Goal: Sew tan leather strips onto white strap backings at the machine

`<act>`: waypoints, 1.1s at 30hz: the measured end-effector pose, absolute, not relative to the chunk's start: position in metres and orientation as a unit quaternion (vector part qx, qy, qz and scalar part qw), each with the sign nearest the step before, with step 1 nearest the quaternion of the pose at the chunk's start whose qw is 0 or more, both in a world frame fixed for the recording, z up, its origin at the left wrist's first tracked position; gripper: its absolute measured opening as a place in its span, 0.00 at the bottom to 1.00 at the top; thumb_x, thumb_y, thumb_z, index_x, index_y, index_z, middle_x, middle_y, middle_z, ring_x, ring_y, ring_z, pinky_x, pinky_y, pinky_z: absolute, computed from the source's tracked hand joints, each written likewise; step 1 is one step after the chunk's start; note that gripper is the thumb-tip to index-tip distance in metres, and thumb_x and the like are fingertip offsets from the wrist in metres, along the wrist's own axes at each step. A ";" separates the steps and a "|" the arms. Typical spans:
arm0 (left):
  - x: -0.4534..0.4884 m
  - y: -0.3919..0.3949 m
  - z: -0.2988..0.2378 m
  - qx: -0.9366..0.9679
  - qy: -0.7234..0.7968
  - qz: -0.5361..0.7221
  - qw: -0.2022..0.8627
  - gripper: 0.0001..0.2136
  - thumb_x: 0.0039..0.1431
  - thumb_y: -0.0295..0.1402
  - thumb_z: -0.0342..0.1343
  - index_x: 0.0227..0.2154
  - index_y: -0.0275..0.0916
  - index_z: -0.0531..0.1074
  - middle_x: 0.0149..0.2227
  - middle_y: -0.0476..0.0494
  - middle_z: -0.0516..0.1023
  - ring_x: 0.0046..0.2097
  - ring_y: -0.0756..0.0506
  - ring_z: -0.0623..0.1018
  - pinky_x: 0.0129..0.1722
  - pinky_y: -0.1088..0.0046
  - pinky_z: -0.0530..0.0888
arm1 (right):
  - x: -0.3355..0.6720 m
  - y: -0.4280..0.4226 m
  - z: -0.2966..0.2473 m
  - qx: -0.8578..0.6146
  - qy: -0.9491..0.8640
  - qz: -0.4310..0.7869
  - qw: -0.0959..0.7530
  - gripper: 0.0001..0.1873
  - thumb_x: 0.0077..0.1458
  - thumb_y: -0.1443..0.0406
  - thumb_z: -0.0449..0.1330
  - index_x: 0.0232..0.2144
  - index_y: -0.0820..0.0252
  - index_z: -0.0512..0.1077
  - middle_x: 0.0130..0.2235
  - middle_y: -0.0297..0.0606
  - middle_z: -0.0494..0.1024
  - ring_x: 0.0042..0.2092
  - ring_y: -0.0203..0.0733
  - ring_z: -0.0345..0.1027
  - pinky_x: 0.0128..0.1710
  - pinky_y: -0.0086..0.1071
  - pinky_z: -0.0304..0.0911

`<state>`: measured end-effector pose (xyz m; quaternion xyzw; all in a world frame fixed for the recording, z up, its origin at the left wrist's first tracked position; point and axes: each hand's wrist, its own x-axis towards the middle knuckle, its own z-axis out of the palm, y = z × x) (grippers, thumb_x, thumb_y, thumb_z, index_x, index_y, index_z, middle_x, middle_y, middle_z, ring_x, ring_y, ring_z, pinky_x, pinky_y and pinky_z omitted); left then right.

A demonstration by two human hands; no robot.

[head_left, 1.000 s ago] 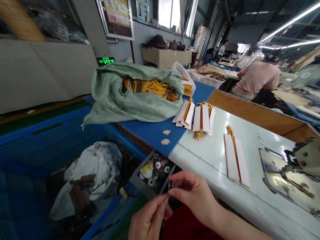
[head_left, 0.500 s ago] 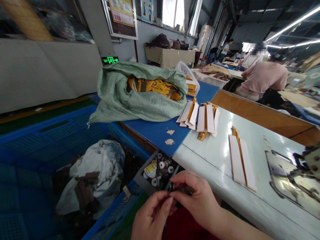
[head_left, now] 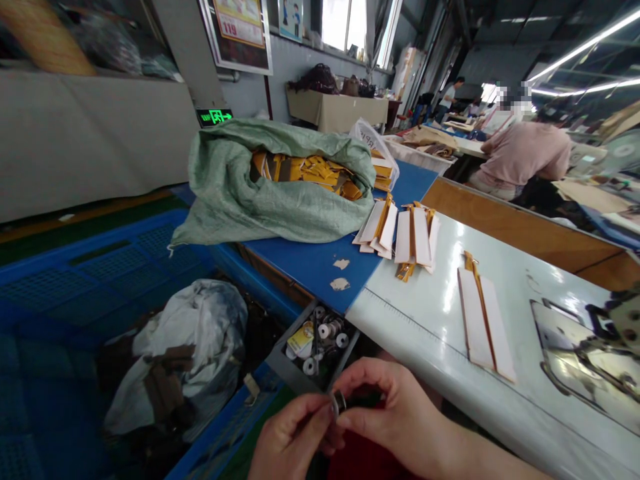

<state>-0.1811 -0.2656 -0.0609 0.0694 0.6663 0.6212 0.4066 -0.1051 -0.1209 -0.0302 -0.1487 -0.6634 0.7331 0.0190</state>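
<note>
Low in the view my left hand (head_left: 290, 437) and my right hand (head_left: 395, 417) meet, both pinching a small round metal bobbin (head_left: 339, 401) between fingertips. They hover just in front of an open grey drawer (head_left: 315, 343) that holds several thread spools and bobbins. On the pale sewing table (head_left: 440, 320) to the right lies a white-and-yellow strip piece (head_left: 483, 320). Two small fans of the same strips (head_left: 400, 233) lie further back.
A green woven sack (head_left: 270, 180) full of yellow strips sits on the blue table section (head_left: 320, 263). A sewing machine's plate and foot (head_left: 585, 347) are at the right. Blue crates (head_left: 95, 280) with bagged cloth (head_left: 190, 347) stand on the left. A person in pink (head_left: 525, 157) works behind.
My hands have dropped slightly lower in view and kept turning the bobbin between the fingertips; its round face now shows. Nothing on the table moved.
</note>
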 end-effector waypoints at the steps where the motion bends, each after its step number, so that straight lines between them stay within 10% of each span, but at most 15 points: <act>1: -0.188 -0.268 -0.063 0.076 0.674 0.611 0.408 0.15 0.44 0.49 0.63 0.23 0.40 0.78 0.21 0.45 0.78 0.26 0.44 0.76 0.28 0.72 0.74 | -0.106 -0.118 -0.027 -0.139 -0.726 0.673 0.017 0.08 0.46 0.66 0.68 0.32 0.58 0.76 0.31 0.32 0.79 0.34 0.38 0.73 0.37 0.30 0.68; 13: -0.237 -0.294 -0.079 -0.053 0.820 0.553 0.138 0.21 0.37 0.51 0.61 0.32 0.42 0.77 0.30 0.45 0.81 0.34 0.39 0.79 0.41 0.65 0.75 | -0.183 -0.100 -0.050 0.107 -0.973 0.178 -0.098 0.11 0.56 0.66 0.58 0.42 0.59 0.75 0.41 0.40 0.78 0.44 0.43 0.72 0.44 0.32 0.67; 33: -0.223 -0.291 -0.109 -0.127 0.745 0.628 0.186 0.19 0.37 0.47 0.65 0.31 0.40 0.73 0.31 0.48 0.79 0.35 0.41 0.79 0.40 0.66 0.76 | -0.193 -0.108 -0.052 0.087 -0.984 0.096 -0.125 0.08 0.49 0.65 0.63 0.32 0.65 0.77 0.37 0.47 0.76 0.39 0.46 0.72 0.39 0.34 0.69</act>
